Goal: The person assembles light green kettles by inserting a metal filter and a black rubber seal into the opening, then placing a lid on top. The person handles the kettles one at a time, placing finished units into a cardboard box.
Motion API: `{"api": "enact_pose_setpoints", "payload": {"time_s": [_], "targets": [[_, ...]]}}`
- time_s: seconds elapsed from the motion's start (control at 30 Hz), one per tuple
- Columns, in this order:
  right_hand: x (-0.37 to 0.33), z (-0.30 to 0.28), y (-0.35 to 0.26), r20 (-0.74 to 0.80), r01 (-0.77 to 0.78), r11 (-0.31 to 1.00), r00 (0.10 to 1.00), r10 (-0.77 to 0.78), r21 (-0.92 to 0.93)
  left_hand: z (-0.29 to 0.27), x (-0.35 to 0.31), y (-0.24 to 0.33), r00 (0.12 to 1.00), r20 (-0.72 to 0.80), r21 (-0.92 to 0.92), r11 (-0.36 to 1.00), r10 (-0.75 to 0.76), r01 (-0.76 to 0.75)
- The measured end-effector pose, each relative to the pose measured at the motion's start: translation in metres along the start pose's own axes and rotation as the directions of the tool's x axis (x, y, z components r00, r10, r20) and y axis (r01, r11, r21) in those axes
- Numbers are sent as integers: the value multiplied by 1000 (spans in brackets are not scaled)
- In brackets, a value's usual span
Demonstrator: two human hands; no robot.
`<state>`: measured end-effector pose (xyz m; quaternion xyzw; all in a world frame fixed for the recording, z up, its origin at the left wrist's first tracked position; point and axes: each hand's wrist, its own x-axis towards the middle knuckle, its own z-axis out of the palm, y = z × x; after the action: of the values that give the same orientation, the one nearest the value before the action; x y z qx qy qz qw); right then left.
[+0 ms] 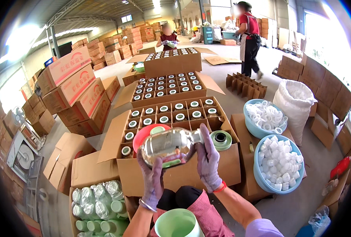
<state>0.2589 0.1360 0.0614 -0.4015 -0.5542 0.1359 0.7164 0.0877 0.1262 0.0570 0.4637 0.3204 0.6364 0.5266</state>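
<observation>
From the head camera I saw my left hand (153, 179) and right hand (208, 158), both in grey gloves, with fingers clasped around a shiny silver flask liner (169, 145) held above the open divided carton (175, 118). Its long axis lay nearly level, with the narrow neck pointing right and slightly up and the rounded base to the left. Its mirrored surface reflected the surroundings, and a roll of green tape (221, 139) sat just beside the neck.

Warehouse hall: grey concrete floor (238, 100); metal truss roof (88, 12); stacked cardboard cartons (70, 93) along the left wall; bright doorway (327, 43), probably open, far right.
</observation>
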Motion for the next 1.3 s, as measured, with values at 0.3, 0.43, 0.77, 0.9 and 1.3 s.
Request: {"api": "enact_pose_setpoints", "payload": {"time_s": [0.3, 0.43, 0.77, 0.9, 1.3], "targets": [[-69, -6, -49, 367, 425, 894, 862, -350, -144, -91, -49, -22, 914, 116, -528, 755, -389, 389], [-76, -3, -68, 493, 288, 956, 839, -228, -48, -116, -76, -31, 936, 135, -527, 777, -325, 346], [-198, -64, -110, 592, -360, 933, 755, 282, 14, -203, -93, -3, 927, 240, 478, 866, -287, 144], [-214, -52, -104, 737, -232, 970, 644, 203, -65, -179, -94, 51, 875, 176, 41, 891, -451, 451], [-282, -144, -105, 805, -472, 869, 454, 381, -146, -184, -294, 8, 898, -244, 150, 901, -365, 407]]}}
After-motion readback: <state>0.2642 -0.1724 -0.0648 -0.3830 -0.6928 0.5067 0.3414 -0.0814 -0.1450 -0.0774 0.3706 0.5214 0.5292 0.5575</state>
